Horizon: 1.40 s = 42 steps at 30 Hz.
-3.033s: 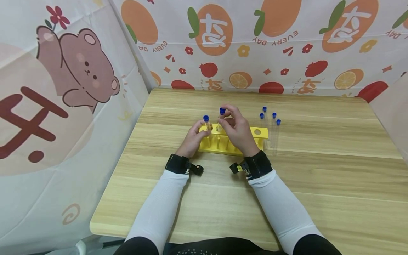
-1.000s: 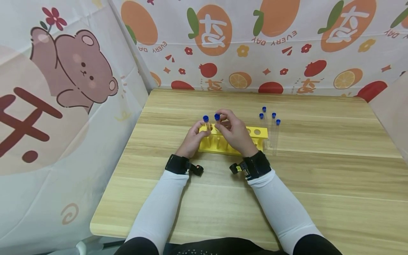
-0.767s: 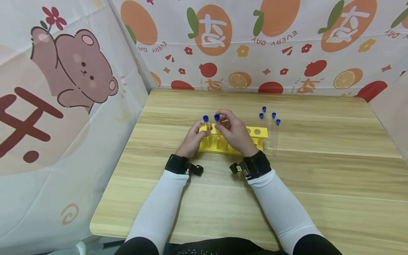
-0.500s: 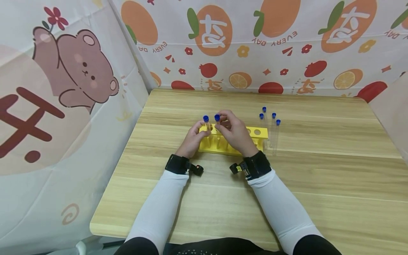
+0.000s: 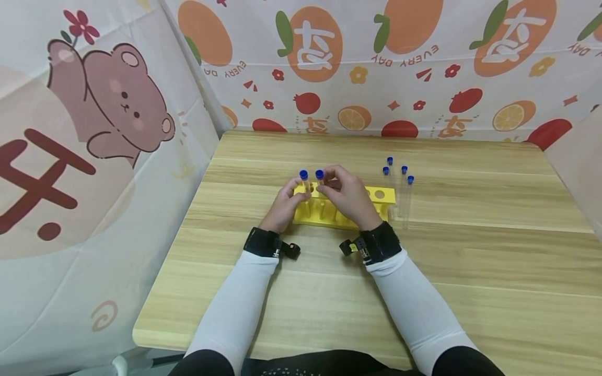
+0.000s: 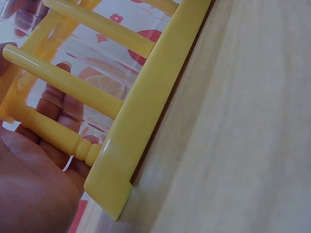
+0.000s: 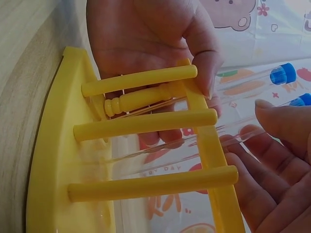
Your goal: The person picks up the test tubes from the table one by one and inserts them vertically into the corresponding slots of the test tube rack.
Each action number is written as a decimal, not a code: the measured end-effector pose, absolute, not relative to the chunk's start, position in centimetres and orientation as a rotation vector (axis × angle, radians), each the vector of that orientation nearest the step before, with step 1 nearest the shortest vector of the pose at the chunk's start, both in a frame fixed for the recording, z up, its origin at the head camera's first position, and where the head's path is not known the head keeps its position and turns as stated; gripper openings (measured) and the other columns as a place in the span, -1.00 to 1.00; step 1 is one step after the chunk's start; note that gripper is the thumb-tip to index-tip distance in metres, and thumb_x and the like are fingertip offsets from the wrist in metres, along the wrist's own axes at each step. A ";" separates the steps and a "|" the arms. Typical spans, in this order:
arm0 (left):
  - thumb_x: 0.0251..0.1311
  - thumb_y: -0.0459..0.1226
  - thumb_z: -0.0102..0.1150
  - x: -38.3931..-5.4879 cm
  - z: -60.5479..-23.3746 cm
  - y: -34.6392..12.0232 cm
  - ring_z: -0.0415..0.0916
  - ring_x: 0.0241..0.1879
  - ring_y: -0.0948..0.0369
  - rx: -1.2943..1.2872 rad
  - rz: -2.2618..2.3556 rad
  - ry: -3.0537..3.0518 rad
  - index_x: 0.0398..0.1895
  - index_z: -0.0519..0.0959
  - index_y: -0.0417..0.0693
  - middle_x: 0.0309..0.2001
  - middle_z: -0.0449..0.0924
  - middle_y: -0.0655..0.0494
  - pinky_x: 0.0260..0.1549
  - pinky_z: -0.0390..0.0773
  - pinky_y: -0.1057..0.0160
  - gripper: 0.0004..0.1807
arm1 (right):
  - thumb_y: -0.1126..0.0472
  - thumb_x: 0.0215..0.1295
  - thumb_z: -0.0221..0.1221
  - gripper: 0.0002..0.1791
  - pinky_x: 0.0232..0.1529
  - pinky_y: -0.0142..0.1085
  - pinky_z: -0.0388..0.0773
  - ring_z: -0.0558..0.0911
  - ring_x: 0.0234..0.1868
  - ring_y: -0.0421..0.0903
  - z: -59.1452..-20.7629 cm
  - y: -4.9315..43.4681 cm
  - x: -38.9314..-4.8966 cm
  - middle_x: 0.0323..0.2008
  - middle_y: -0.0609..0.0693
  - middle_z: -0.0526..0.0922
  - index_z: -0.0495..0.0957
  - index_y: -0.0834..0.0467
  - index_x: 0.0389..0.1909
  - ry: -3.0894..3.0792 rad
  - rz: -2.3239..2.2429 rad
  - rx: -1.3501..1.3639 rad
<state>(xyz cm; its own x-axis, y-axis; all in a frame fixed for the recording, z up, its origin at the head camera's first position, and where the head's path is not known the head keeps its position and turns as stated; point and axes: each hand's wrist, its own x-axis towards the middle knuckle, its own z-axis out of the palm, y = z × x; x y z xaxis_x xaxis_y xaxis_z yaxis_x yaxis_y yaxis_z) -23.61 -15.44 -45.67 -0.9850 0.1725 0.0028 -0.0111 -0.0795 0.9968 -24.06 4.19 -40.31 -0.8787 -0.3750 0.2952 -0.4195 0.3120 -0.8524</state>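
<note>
A yellow test tube rack (image 5: 340, 193) stands on the table. My left hand (image 5: 284, 204) grips its left end, fingers behind the turned end post (image 6: 53, 131) in the left wrist view. One capped test tube (image 5: 304, 178) stands upright in the leftmost hole, right by the left fingers. My right hand (image 5: 348, 196) has thumb and fingers around the upper part of a second clear test tube (image 5: 320, 177), just below its blue cap. That tube passes down through the rack beside the first, both caps at nearly equal height. Parts of the rack's top are hidden behind the right hand.
Several more clear test tubes with blue caps (image 5: 411, 180) stand out just past the rack's right end. An uncovered hole (image 5: 379, 194) shows at that end of the rack. Behind the wooden table (image 5: 470, 271) hangs a printed cloth (image 5: 357, 94).
The second test tube has come down and left into the rack since three seconds ago. My right hand has lowered with it, and the index finger has drawn back slightly from the cap.
</note>
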 end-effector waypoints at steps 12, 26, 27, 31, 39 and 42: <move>0.24 -0.40 0.04 -23.6 -45.5 -15.3 0.14 0.35 0.09 0.174 2.222 2.047 -0.06 0.46 0.10 0.37 0.22 -0.23 0.05 0.39 0.21 -0.73 | 0.23 0.26 0.30 -0.69 0.02 -0.27 0.62 0.68 -0.07 -0.11 -39.9 4.5 -24.0 -0.15 -0.02 0.61 0.52 0.11 0.00 -2.574 1.630 0.741; 0.25 -0.42 0.03 -23.6 -45.5 -15.3 0.12 0.36 0.10 0.192 2.234 2.036 -0.06 0.46 0.11 0.40 0.18 -0.22 0.04 0.38 0.22 -0.72 | 0.25 0.23 0.32 -0.70 -0.03 -0.30 0.63 0.67 -0.11 -0.14 -40.1 4.8 -24.2 -0.16 -0.05 0.63 0.54 0.08 -0.03 -2.580 1.639 0.755; 0.25 -0.42 0.03 -23.6 -45.5 -15.3 0.13 0.35 0.11 0.193 2.235 2.035 -0.06 0.46 0.11 0.40 0.19 -0.22 0.04 0.39 0.23 -0.72 | 0.26 0.22 0.32 -0.70 -0.04 -0.30 0.63 0.67 -0.11 -0.14 -40.1 4.8 -24.2 -0.17 -0.05 0.64 0.54 0.08 -0.03 -2.577 1.640 0.757; 0.26 -0.42 0.03 -23.6 -45.6 -15.3 0.17 0.31 0.10 0.194 2.235 2.030 -0.04 0.46 0.07 0.34 0.24 -0.21 0.04 0.39 0.22 -0.73 | 0.26 0.21 0.33 -0.68 -0.01 -0.29 0.62 0.66 -0.10 -0.13 -40.1 4.9 -24.2 -0.16 -0.04 0.64 0.55 0.10 -0.01 -2.576 1.645 0.761; 0.26 -0.40 0.04 -23.6 -45.6 -15.3 0.21 0.27 0.12 0.180 2.228 2.039 -0.05 0.46 0.06 0.18 0.37 0.06 0.06 0.39 0.18 -0.75 | 0.26 0.20 0.34 -0.65 0.00 -0.28 0.62 0.65 -0.11 -0.14 -40.0 4.9 -24.1 -0.17 -0.02 0.64 0.55 0.11 0.01 -2.566 1.641 0.763; 0.27 -0.41 0.03 -23.5 -45.5 -15.3 0.23 0.25 0.11 0.174 2.226 2.044 -0.06 0.46 0.07 0.12 0.39 0.10 0.06 0.38 0.18 -0.75 | 0.26 0.20 0.34 -0.63 0.01 -0.28 0.61 0.65 -0.10 -0.14 -40.0 4.9 -24.1 -0.16 -0.02 0.64 0.54 0.11 0.03 -2.561 1.637 0.771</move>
